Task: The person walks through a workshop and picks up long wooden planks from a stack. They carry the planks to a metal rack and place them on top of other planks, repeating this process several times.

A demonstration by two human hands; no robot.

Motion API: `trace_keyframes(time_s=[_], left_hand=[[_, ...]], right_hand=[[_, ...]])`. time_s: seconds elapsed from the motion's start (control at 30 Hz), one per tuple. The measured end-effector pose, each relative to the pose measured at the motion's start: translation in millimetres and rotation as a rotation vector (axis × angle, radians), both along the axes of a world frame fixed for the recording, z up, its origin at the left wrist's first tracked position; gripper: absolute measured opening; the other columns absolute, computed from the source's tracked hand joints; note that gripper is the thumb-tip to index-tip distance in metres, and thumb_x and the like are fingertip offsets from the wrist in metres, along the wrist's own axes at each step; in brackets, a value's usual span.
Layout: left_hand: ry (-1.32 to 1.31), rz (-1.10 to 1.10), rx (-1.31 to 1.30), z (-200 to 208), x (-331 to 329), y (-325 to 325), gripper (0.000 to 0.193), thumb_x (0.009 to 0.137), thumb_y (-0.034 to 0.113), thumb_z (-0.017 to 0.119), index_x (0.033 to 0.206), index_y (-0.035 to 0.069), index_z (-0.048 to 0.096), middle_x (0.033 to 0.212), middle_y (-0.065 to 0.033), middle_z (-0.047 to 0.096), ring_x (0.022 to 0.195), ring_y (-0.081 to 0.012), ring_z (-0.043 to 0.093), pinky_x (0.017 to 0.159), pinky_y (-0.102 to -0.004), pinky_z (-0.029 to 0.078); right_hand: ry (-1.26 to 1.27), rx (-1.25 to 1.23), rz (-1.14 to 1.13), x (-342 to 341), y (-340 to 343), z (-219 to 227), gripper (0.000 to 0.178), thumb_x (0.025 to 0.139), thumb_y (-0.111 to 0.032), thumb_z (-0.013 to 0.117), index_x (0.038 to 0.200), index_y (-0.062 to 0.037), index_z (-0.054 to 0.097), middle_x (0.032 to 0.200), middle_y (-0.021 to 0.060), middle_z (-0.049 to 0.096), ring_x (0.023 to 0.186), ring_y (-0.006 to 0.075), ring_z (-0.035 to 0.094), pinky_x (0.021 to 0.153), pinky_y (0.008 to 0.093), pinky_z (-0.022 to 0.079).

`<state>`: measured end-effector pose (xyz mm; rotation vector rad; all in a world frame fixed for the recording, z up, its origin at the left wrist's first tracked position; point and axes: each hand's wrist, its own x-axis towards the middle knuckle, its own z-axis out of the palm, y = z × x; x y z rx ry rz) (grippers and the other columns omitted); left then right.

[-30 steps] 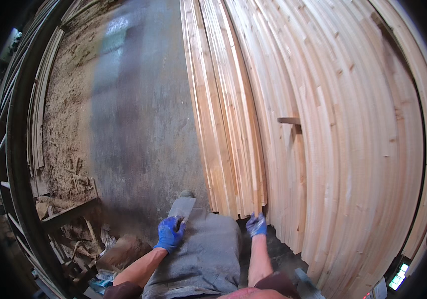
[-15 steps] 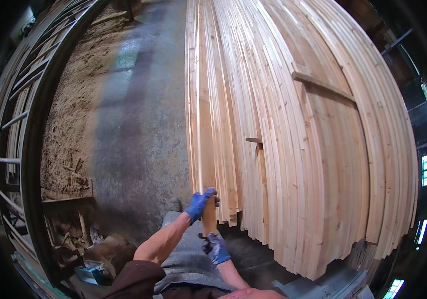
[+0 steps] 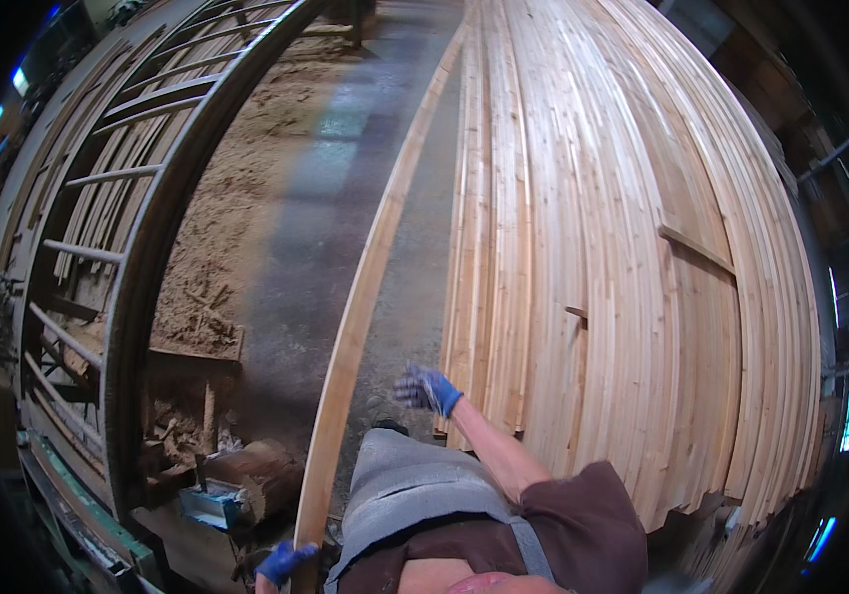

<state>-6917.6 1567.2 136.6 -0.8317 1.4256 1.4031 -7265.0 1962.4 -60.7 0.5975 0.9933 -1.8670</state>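
The board (image 3: 360,307) has swung left from the stack (image 3: 612,247), slanting over the floor (image 3: 399,297); the left hand (image 3: 286,562) has its grip closed on the near end. The right hand (image 3: 427,389) has let go, open. Sawdust (image 3: 208,247) and a rack (image 3: 137,265) lie left.

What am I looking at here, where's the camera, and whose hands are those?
No robot: these are a person's own gloved hands. A fisheye camera worn on the person's head looks down, so straight edges bend near the rim. The left hand, by the bottom edge, grips the near part of a long board, which slants away over the gray floor. The right hand is open and looks empty. On the right, many pale planks lie side by side; on the left are a ladder-like frame and a brown, sawdust-like heap.
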Motion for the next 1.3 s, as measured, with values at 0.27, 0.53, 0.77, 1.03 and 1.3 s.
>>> trace_keyframes(time_s=[0.27, 0.53, 0.77, 1.03, 1.3], left_hand=[[0.039, 0.267, -0.022, 66, -35, -51, 0.035, 0.099, 0.032, 0.066, 0.121, 0.005, 0.067, 0.108, -0.006, 0.07, 0.098, -0.0154, 0.066, 0.089, -0.0317, 0.053], [-0.014, 0.462, 0.054, 2, -129, -131, 0.037, 0.103, 0.031, 0.059, 0.129, 0.005, 0.063, 0.117, -0.0114, 0.069, 0.104, -0.0188, 0.067, 0.093, -0.0346, 0.054], [0.525, 0.141, 0.406, -61, -561, -97, 0.044, 0.103, 0.036, 0.06, 0.136, 0.007, 0.06, 0.123, -0.0027, 0.067, 0.106, -0.0146, 0.065, 0.091, -0.0312, 0.054], [0.691, -0.139, 0.019, -39, -658, -146, 0.044, 0.094, 0.037, 0.071, 0.113, -0.001, 0.068, 0.089, -0.0079, 0.072, 0.075, -0.0157, 0.068, 0.067, -0.0327, 0.056], [0.728, -0.374, -0.837, -8, -584, -279, 0.04, 0.083, 0.033, 0.075, 0.117, 0.015, 0.066, 0.093, -0.0219, 0.071, 0.084, -0.0448, 0.068, 0.076, -0.0553, 0.054]], right_hand=[[0.034, 0.25, 0.065, -142, -122, -2, 0.046, 0.089, -0.06, 0.071, 0.098, -0.0157, 0.065, 0.082, 0.0098, 0.067, 0.062, 0.0227, 0.065, 0.06, 0.0373, 0.057], [0.146, -0.055, 0.155, -166, -188, 28, 0.029, 0.093, -0.039, 0.076, 0.08, -0.0176, 0.061, 0.069, 0.0, 0.055, 0.061, 0.0181, 0.057, 0.058, 0.0348, 0.051], [0.425, -0.115, 0.44, -190, -266, 89, 0.038, 0.097, -0.034, 0.072, 0.115, -0.0004, 0.071, 0.102, 0.0086, 0.071, 0.095, 0.0196, 0.068, 0.082, 0.0355, 0.057], [1.013, -0.011, 1.091, -329, -324, 76, 0.033, 0.098, -0.024, 0.067, 0.122, -0.0011, 0.069, 0.104, 0.0104, 0.074, 0.087, 0.0182, 0.069, 0.081, 0.03, 0.054], [-0.036, -0.006, -0.017, -552, -349, 13, 0.05, 0.102, -0.054, 0.052, 0.123, -0.0119, 0.068, 0.118, 0.0124, 0.074, 0.105, 0.0298, 0.072, 0.087, 0.0436, 0.059]])
